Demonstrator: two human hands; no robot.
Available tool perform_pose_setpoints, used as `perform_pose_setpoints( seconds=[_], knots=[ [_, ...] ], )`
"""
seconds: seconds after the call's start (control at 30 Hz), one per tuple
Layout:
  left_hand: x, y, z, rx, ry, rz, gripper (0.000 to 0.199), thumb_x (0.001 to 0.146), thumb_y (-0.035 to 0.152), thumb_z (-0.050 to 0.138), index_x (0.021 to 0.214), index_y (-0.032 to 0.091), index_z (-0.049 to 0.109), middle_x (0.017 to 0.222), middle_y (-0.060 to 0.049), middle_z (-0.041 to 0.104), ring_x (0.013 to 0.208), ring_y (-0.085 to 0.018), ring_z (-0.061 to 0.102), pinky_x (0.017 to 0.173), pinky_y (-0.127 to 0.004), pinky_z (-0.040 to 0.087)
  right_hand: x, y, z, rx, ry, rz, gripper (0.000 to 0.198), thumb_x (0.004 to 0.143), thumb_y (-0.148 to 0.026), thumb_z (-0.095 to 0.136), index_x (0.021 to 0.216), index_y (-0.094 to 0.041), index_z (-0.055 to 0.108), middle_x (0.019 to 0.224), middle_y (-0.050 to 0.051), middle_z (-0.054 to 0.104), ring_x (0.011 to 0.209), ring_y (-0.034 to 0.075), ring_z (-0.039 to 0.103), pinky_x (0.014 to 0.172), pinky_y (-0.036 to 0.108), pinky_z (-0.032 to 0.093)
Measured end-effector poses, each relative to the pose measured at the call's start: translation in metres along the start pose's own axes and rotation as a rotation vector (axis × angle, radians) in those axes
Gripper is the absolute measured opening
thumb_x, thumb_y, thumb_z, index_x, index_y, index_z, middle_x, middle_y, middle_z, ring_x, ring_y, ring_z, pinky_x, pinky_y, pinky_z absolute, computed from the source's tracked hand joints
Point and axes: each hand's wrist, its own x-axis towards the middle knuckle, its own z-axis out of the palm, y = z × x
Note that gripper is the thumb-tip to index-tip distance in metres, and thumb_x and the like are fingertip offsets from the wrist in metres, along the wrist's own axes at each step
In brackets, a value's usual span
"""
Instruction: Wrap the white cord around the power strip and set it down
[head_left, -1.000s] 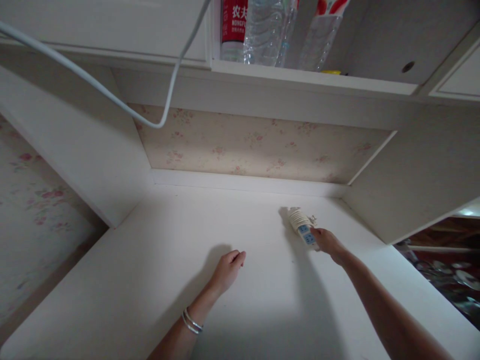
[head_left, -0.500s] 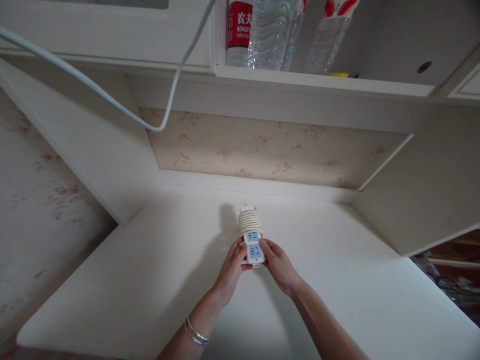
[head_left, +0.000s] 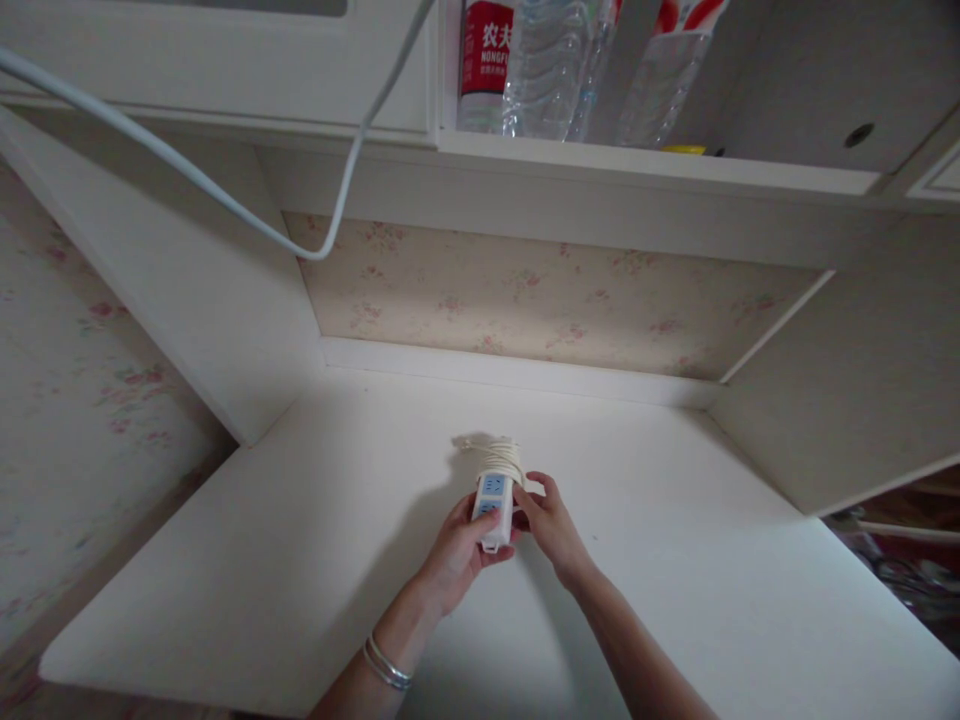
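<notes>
A white power strip [head_left: 502, 520] with blue socket faces is held over the white desktop, tilted with its lower end toward me. Off-white cord [head_left: 500, 459] is wound around its upper part, and a loose end sticks out to the left. My left hand [head_left: 456, 552] is closed around the strip's lower half, thumb lying across the lower socket. At the strip's right edge, my right hand [head_left: 551, 525] has its thumb and bent fingers at the side of the cord windings. Its fingertips are partly hidden behind the strip.
A pale cable [head_left: 225, 200] hangs in a loop at upper left. Several plastic bottles [head_left: 544, 70] stand on the shelf [head_left: 652, 165] above the desk [head_left: 660, 560]. Side panels [head_left: 847, 350] bound the desk left and right, with floral wallpaper [head_left: 517, 285] behind.
The power strip has turned and tipped slightly left and lower. My left thumb has slid across its face. My right hand has shifted from the strip's lower side to the cord windings, whose end now hangs out leftward.
</notes>
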Motion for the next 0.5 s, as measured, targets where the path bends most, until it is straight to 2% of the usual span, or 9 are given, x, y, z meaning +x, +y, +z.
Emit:
perform_pose_setpoints(
  seconds=[0.1,0.17,0.27,0.33,0.43,0.5],
  knots=[
    [-0.003,0.002,-0.001,-0.030,-0.012,-0.012,0.041,0.078,0.027,0.068,0.115,0.018,0.055,0.107,-0.012,0.064,0.085,-0.020,0.065,0.064,-0.027,0.052,0.002,-0.001,-0.004,-0.242,0.044,-0.111,0.046,0.083,-0.053,0.052,0.118,-0.024,0.048,0.073,0.000,0.066,0.057,0.017,0.062,0.057,0.029,0.048],
    [-0.005,0.004,-0.003,-0.047,0.003,-0.016,0.041,0.077,0.025,0.069,0.115,0.019,0.055,0.108,-0.010,0.062,0.084,-0.020,0.066,0.062,-0.026,0.052,0.002,-0.004,-0.006,-0.384,0.054,-0.202,0.038,0.085,-0.053,0.049,0.104,-0.022,0.058,0.077,0.002,0.067,0.061,0.017,0.063,0.060,0.029,0.047],
    [-0.008,0.010,-0.007,-0.051,0.041,-0.024,0.040,0.076,0.023,0.069,0.113,0.020,0.055,0.102,-0.007,0.063,0.081,-0.020,0.066,0.059,-0.024,0.052,0.002,-0.008,-0.007,-0.512,0.039,-0.320,0.038,0.086,-0.054,0.046,0.087,-0.020,0.063,0.080,0.005,0.066,0.066,0.018,0.062,0.062,0.029,0.047],
    [-0.012,0.014,-0.010,-0.053,0.054,-0.023,0.038,0.075,0.023,0.069,0.111,0.019,0.057,0.098,-0.007,0.063,0.079,-0.019,0.067,0.058,-0.024,0.052,0.003,-0.008,-0.006,-0.508,0.016,-0.352,0.039,0.087,-0.054,0.044,0.087,-0.020,0.061,0.076,0.004,0.064,0.064,0.017,0.060,0.060,0.028,0.047],
    [-0.017,0.019,-0.013,-0.082,0.052,-0.033,0.033,0.076,0.023,0.068,0.108,0.017,0.059,0.095,-0.007,0.063,0.075,-0.018,0.067,0.054,-0.021,0.050,0.008,-0.009,-0.003,-0.391,0.018,-0.280,0.042,0.088,-0.057,0.039,0.092,-0.020,0.057,0.060,-0.001,0.056,0.052,0.014,0.055,0.050,0.026,0.046],
    [-0.020,0.020,-0.014,-0.120,0.051,-0.045,0.032,0.077,0.023,0.067,0.107,0.016,0.060,0.093,-0.007,0.064,0.072,-0.018,0.067,0.051,-0.019,0.048,0.011,-0.010,0.000,-0.291,0.045,-0.239,0.043,0.087,-0.060,0.040,0.094,-0.020,0.054,0.056,-0.004,0.053,0.048,0.014,0.053,0.047,0.025,0.045]
  ],
)
